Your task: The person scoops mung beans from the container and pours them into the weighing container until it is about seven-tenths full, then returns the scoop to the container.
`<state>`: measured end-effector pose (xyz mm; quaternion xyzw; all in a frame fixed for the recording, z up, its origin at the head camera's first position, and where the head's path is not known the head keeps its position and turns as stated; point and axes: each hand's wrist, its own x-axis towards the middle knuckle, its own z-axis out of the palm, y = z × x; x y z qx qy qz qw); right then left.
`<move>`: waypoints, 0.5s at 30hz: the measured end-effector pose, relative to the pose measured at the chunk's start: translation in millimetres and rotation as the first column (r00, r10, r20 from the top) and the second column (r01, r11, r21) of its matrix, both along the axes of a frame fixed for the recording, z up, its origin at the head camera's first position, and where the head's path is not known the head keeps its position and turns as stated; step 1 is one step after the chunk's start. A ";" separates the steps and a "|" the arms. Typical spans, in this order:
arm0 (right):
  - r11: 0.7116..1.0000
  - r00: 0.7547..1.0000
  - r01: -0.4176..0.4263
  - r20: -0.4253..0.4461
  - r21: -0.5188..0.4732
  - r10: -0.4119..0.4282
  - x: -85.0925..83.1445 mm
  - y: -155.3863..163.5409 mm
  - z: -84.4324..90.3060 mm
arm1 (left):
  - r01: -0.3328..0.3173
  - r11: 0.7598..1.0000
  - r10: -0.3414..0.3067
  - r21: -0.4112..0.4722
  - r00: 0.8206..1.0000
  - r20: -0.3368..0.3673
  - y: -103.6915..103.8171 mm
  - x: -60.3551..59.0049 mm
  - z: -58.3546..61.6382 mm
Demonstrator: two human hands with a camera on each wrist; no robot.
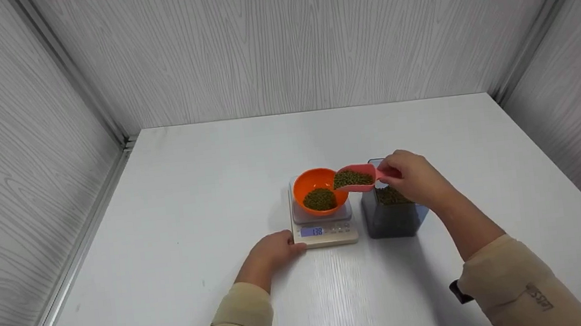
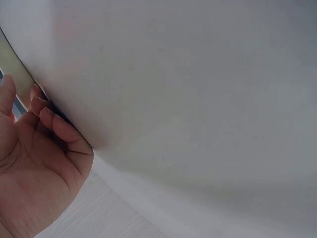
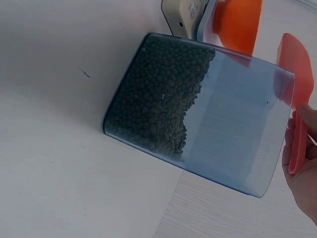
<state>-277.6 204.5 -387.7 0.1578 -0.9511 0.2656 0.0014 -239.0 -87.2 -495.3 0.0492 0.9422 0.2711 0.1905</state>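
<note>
Here the right hand (image 1: 413,177) pinches the handle of a pink scoop (image 1: 355,178), its fingers clamped round it, and holds the scoop level with its front edge over the right rim of the orange bowl (image 1: 319,190). The scoop is heaped with small green beans (image 1: 352,178); a smaller mound already lies in the bowl. The bowl sits on a kitchen scale (image 1: 324,228) whose lit display (image 1: 312,231) faces the near side, though its digits are too small to read surely. Just right of the scale stands a clear blue-tinted container (image 3: 198,106), partly filled with the same beans.

The left hand (image 1: 273,249) rests on the white surface (image 1: 165,208) at the near left corner of the scale, fingers loosely bent and touching its edge, gripping nothing.

To do this pour well, I would bring the scoop's lip further in over the middle of the bowl before tipping, since at the rim beans may roll off onto the scale plate. Tilt slowly by turning the wrist, letting beans trickle rather than slide in a mass. The left hand should steady the scale's base only and not bear down on it, or the reading will likely be false.
</note>
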 end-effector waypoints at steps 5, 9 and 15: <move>1.000 1.000 -0.007 -0.001 0.024 0.007 0.2 -2.3 2.0 | 0.006 1.000 -0.006 0.003 1.000 -0.002 -0.4 -0.3 -0.1; 0.998 1.000 -0.022 -0.021 0.057 0.023 -0.8 -4.9 3.1 | 0.003 1.000 -0.003 0.006 1.000 -0.011 -0.3 -0.3 -0.5; 0.995 0.997 -0.042 -0.059 0.087 0.047 -1.5 -6.5 3.6 | 0.007 1.000 -0.007 0.012 1.000 -0.018 -1.4 -0.3 -1.3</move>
